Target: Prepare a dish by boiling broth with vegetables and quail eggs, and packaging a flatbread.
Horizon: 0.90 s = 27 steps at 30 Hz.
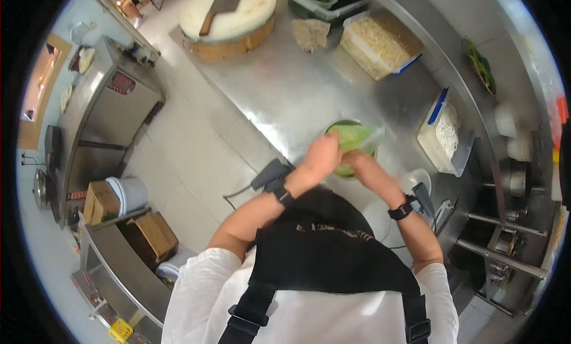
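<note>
My left hand (pixel 323 150) is closed on the near side of a green plastic bag (pixel 352 136), which looks partly clear at its right end. Close against it, my right hand (pixel 359 162) has its fingers curled at the bag's lower edge; blur and overlap hide whether they grip it. Both hands are over a round metal container (pixel 376 155), whose rim shows around the bag. Something green lies inside, mostly covered by the hands. The container stands on a stainless steel table (pixel 285 94), close to my black apron (pixel 330 259).
A cleaver (pixel 221 7) lies on a round chopping block (pixel 250 18) at the far left. Along the back are a beige cloth (pixel 311 33), a tub of pale shreds (pixel 379 42) and a tub of white noodles (pixel 447 136). A clear bowl (pixel 419 179) sits by my right wrist.
</note>
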Available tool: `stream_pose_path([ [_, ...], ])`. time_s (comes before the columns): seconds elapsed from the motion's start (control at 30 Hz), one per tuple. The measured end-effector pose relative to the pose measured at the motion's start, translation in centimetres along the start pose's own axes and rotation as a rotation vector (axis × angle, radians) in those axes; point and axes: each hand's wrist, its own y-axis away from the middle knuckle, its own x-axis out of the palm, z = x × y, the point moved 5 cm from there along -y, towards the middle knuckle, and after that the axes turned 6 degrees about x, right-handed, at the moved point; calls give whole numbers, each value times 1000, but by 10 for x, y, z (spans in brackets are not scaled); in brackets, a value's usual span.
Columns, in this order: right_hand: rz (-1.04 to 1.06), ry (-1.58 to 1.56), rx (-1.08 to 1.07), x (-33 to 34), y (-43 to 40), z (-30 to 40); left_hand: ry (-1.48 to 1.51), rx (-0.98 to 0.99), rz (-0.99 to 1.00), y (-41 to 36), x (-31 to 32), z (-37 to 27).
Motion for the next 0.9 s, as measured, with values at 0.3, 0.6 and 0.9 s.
stream_pose_path([
  [0.3,76,54,28,7,-3,-9,30,83,51,-1,7,-29],
  [0.6,-16,71,37,36,-25,-49,464,42,287,-10,16,4],
  [0.9,-159,13,219,67,-52,-71,1096,-692,372,48,90,72],
])
